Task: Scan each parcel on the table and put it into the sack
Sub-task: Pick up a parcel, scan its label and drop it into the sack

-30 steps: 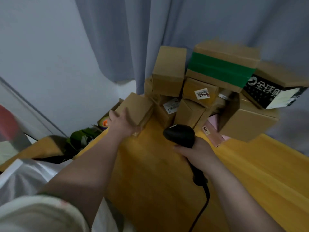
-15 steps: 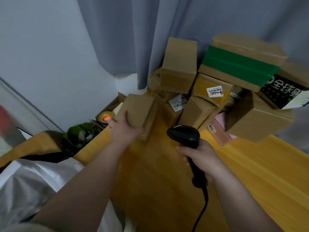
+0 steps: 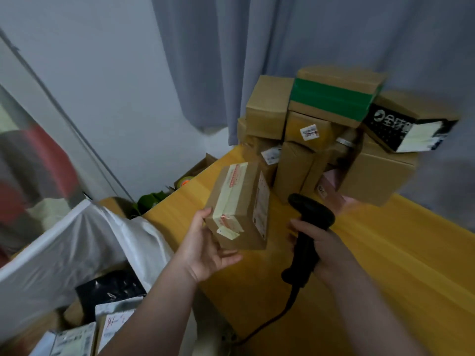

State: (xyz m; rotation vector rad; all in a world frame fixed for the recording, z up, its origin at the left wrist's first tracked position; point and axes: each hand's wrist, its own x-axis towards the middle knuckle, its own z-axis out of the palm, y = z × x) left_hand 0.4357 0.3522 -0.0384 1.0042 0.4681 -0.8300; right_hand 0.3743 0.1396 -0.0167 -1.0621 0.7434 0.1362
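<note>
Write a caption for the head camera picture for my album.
Left hand holds a taped box beside the scanner gripped by the right hand over the yellow table.

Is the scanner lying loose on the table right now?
No, the right hand grips the black scanner by its handle, beside the parcel the left hand holds.

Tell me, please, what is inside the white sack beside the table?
Inside the white sack lie a black plastic parcel, a silver pouch, a parcel with red writing and a white-labelled box. What lies deeper is covered by them, the sack's fold and the left forearm.
</note>
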